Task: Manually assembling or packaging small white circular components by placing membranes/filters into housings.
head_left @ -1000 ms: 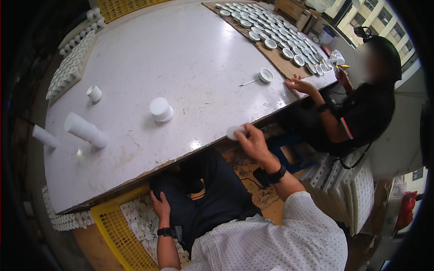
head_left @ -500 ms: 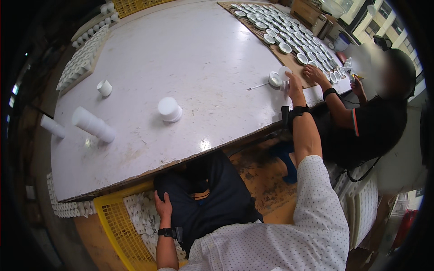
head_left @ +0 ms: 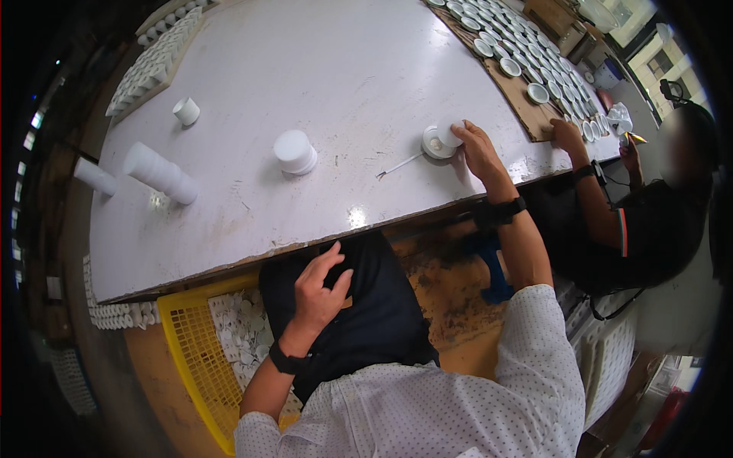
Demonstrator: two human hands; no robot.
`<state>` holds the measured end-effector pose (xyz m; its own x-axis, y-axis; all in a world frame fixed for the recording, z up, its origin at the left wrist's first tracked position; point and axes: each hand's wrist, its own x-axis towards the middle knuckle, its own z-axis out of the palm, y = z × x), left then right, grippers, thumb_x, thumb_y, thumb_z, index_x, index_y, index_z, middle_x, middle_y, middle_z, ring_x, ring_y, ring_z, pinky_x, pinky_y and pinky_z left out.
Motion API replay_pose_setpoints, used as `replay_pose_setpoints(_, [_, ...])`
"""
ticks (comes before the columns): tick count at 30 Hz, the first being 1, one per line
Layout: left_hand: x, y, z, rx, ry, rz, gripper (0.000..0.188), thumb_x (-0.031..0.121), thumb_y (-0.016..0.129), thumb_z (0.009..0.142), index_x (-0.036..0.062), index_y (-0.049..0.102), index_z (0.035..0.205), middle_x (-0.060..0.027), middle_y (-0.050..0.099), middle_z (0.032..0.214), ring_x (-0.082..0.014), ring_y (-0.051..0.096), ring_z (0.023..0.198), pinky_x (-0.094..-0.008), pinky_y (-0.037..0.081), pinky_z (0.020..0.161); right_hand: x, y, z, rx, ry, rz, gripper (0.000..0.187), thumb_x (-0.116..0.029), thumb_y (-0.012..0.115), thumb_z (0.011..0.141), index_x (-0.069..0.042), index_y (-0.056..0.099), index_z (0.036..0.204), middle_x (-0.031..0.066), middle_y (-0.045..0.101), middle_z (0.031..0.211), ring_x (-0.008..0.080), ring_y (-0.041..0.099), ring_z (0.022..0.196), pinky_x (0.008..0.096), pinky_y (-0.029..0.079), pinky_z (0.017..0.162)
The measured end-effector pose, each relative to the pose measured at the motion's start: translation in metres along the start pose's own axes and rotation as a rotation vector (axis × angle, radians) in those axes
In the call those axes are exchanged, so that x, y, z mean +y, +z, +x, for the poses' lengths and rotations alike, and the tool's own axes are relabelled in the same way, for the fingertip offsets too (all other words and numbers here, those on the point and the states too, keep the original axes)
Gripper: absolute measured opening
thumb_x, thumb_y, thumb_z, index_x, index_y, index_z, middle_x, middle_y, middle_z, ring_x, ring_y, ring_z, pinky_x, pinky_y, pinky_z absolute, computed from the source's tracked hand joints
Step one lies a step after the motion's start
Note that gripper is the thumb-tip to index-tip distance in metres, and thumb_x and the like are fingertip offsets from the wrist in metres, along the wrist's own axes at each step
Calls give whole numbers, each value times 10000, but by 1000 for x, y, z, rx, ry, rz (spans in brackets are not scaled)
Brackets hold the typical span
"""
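Note:
My right hand [head_left: 479, 151], over the table's right part, pinches a thin white disc [head_left: 450, 136] by its edge. The disc partly overlaps a round white light fitting [head_left: 433, 146], which lies on the table with a short white cable [head_left: 399, 164] stretching to its left. My fingers are close to the fitting's rim; whether they grip it too, I cannot tell. My left hand [head_left: 322, 286] hovers above my lap, fingers apart and holding nothing. A short stack of white discs [head_left: 295, 151] stands on the table ahead of it.
To the left are a leaning white stack [head_left: 160, 174], a white cylinder [head_left: 95, 177] and a small cup [head_left: 185, 111]. Rows of round fittings [head_left: 510, 67] cover a brown board [head_left: 527, 114] at far right, beside a co-worker's hand [head_left: 566, 137]. A yellow crate [head_left: 198, 343] sits left of my legs.
My right hand has come nearer with the disc, and the fitting with its cable has shifted left and closer. My left hand has risen from my thigh toward the table edge.

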<state>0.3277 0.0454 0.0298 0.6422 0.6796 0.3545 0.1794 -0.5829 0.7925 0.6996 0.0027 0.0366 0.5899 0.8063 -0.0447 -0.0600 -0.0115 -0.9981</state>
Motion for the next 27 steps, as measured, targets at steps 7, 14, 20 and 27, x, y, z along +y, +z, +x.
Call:
replay_pose_setpoints(7, [-1, 65, 81, -49, 51, 145, 704, 150, 767, 618, -48, 393, 1180, -279, 373, 1297, -374, 405, 1180, -409, 336, 984, -12, 64, -44, -15, 163, 126, 284, -229, 494, 888, 7, 520, 1045, 80, 579, 972, 155, 531, 923, 288, 410, 803])
replay_pose_setpoints(14, [-6, 75, 104, -20, -37, 335, 789, 232, 808, 553, -22, 398, 1179, -251, 418, 1265, -335, 402, 1189, -418, 311, 960, 7, 82, -64, -63, 123, 345, 217, -168, 484, 888, 2, 526, 1016, 70, 585, 932, 127, 562, 848, 267, 463, 760])
replay_pose_setpoints(20, [3, 60, 101, -158, -51, 276, 699, 225, 807, 545, 53, 468, 1131, -156, 554, 1132, -293, 498, 1080, -397, 381, 872, 16, 94, -75, -137, 147, 296, 225, -188, 480, 896, -6, 536, 1015, 60, 585, 940, 112, 552, 841, 241, 445, 748])
replay_pose_setpoints(27, [2, 49, 74, 80, -86, 35, 704, 154, 805, 579, 31, 419, 1155, -168, 606, 984, -323, 612, 880, -370, 502, 740, 11, 105, -96, -47, 150, 371, 193, -159, 524, 889, -18, 555, 1017, 35, 592, 871, 83, 541, 749, 224, 445, 674])
